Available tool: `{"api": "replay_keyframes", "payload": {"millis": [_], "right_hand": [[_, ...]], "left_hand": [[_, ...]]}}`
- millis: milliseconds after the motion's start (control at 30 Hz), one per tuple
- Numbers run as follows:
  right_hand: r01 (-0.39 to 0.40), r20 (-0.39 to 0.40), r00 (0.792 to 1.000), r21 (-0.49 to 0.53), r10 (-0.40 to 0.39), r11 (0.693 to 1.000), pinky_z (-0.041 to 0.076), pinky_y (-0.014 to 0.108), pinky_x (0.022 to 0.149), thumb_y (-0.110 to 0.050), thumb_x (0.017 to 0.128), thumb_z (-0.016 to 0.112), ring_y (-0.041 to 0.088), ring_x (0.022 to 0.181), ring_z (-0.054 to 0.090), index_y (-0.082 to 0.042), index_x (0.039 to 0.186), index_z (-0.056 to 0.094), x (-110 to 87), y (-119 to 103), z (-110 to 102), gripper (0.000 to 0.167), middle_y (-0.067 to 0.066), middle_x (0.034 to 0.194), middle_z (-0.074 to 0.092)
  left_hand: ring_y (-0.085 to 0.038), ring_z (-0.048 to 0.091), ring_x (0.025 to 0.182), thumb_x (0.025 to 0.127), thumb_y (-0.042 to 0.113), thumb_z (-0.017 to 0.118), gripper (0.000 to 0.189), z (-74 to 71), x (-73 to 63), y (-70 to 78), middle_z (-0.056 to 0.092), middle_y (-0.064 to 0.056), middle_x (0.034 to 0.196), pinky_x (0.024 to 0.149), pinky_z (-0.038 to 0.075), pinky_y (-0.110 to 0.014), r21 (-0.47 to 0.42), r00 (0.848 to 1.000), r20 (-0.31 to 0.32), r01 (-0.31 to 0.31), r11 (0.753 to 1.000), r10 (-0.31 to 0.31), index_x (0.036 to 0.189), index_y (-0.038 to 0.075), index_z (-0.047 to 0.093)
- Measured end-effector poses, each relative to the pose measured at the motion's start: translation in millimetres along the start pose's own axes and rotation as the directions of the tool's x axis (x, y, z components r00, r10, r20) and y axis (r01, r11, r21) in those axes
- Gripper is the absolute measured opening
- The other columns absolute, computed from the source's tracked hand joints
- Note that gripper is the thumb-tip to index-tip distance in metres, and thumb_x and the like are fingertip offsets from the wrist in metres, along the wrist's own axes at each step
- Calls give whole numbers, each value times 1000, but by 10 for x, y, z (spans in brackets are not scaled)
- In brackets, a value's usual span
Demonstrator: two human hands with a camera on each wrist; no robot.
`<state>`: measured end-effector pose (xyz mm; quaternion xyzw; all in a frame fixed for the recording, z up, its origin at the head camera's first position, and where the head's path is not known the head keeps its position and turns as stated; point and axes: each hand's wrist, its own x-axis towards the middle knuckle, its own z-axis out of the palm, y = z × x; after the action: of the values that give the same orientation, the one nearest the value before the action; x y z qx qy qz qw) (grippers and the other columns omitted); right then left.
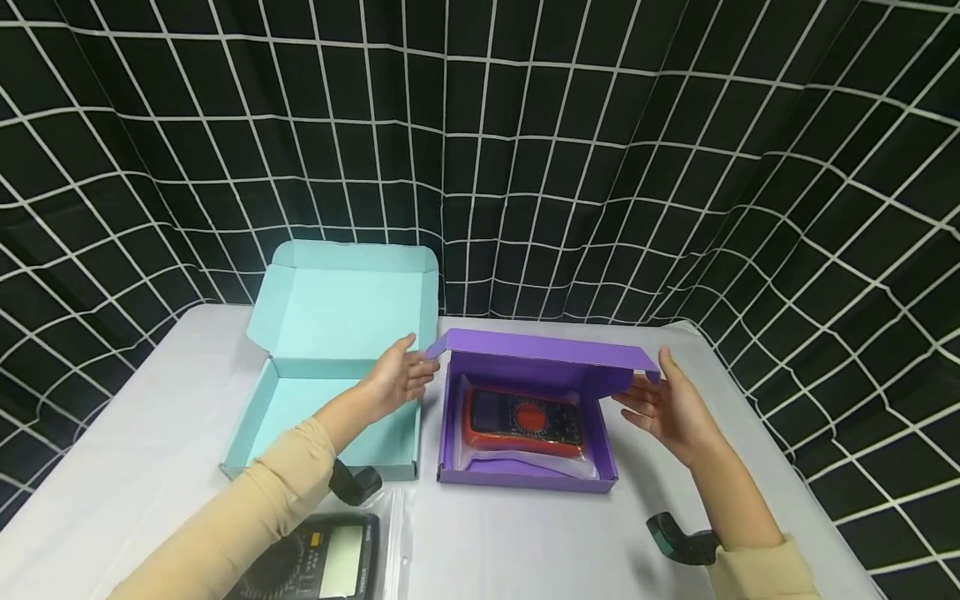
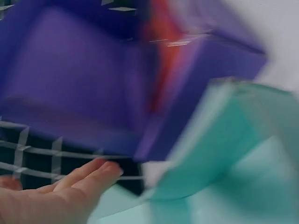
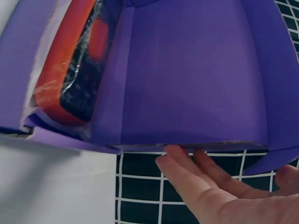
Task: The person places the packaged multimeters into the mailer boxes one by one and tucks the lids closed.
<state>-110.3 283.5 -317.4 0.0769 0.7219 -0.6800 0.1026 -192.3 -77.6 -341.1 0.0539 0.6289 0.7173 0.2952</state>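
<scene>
A purple box (image 1: 525, 481) stands with its lid (image 1: 540, 347) raised partway. Inside it lies a red and black multimeter (image 1: 525, 419) in a clear plastic bag (image 1: 517, 460). My right hand (image 1: 670, 410) is at the lid's right side. In the right wrist view its fingertips (image 3: 174, 151) meet the side edge of the lid, fingers extended. On the other side, my left hand (image 1: 393, 381) is held with straight fingers by the lid's left front flap; whether it touches is unclear. The left wrist view is blurred and shows that hand's fingers (image 2: 88, 179) apart from the box.
An open teal box (image 1: 322, 464) stands left of the purple one, its lid (image 1: 348, 304) tipped back, partly behind my left arm. A black multimeter (image 1: 300, 562) in a clear bag lies at the table's front. Black grid-patterned curtain (image 1: 525, 167) surrounds the white table (image 1: 510, 550).
</scene>
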Motion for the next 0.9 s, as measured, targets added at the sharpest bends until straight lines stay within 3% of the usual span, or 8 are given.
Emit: {"api": "replay_keyframes", "payload": {"millis": [100,233,333,533,633,767,900], "right_hand": [[10,3,1000,1,-10,1000,26,45,109,-66,96,12,16,121,53,13,149,10,-16,52,-23,95,37,152,15],[38,-8,999,11,-38,999,25,47,109,-64,97,14,8,109,58,6,148,20,-33,114,-17,87,37,149,21],[61,-35,998,-3,-61,998,24,49,111,-62,98,15,7,107,59,4,145,25,-48,155,21,81,34,146,26],[54,-71,996,-89,-60,995,24,50,114,-59,100,14,25,126,50,8,148,17,-128,188,106,83,33,145,32],[37,-81,996,-111,-46,993,27,47,114,-57,101,15,18,122,53,9,149,17,-139,214,158,82,28,141,39],[31,-107,993,-103,-42,994,29,42,113,-55,102,16,3,104,56,11,146,22,-161,266,150,80,12,124,52],[24,-103,994,-80,-32,996,39,23,105,-51,103,19,-4,100,54,12,145,24,-171,352,128,76,5,121,52]], "left_hand": [[-41,20,143,104,41,16,70,-51,-130,164,23,-31,153,118,15,-48,89,997,7,-74,993,73,150,-12,15],[-38,25,143,103,45,22,71,-13,-296,242,27,-27,153,118,19,-48,255,989,58,-143,956,133,150,-9,22],[-37,25,143,103,45,27,71,65,-380,211,26,-24,155,117,20,-46,318,988,77,-150,936,132,151,-7,21],[-38,26,142,101,40,36,67,143,-413,110,30,-22,154,117,21,-47,339,986,27,-166,926,167,148,-7,30],[-37,29,141,97,37,44,67,105,-431,69,34,-22,152,116,20,-51,371,985,54,-174,912,166,147,-6,33],[-39,29,140,88,36,64,76,106,-438,12,35,-20,152,113,23,-59,454,984,86,-177,873,155,149,2,34],[-41,32,138,79,34,77,83,152,-438,-63,39,-19,150,109,30,-59,532,982,48,-178,828,180,146,3,40]]}}
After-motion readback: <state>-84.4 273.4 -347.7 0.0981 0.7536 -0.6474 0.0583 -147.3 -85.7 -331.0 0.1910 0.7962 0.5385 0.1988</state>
